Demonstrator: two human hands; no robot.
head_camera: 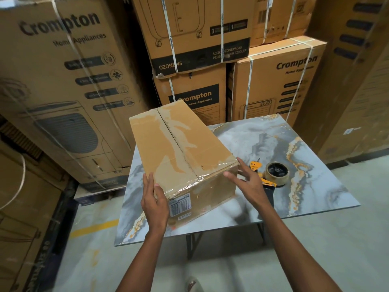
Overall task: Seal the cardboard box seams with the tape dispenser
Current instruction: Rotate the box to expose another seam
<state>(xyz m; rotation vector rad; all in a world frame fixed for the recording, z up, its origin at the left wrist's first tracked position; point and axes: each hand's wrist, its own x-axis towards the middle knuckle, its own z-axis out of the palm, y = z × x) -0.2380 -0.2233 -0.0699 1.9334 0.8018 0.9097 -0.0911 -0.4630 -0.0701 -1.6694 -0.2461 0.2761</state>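
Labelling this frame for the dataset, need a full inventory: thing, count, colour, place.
cardboard box: 1, brown, on the table's left half, clear tape on its near edge, printed label on its near face
tape dispenser: 1, orange frame with brown tape roll, lying on the table right of the box
table: 1, grey-white marble pattern with gold veins, dark legs, centre
stacked cartons: several, brown with black print and white straps, behind and on both sides
floor line: 1, yellow, on grey floor, lower left
left hand: 1, flat against the box's near-left corner
right hand: 1, fingers spread, at the box's near-right corner, in front of the dispenser
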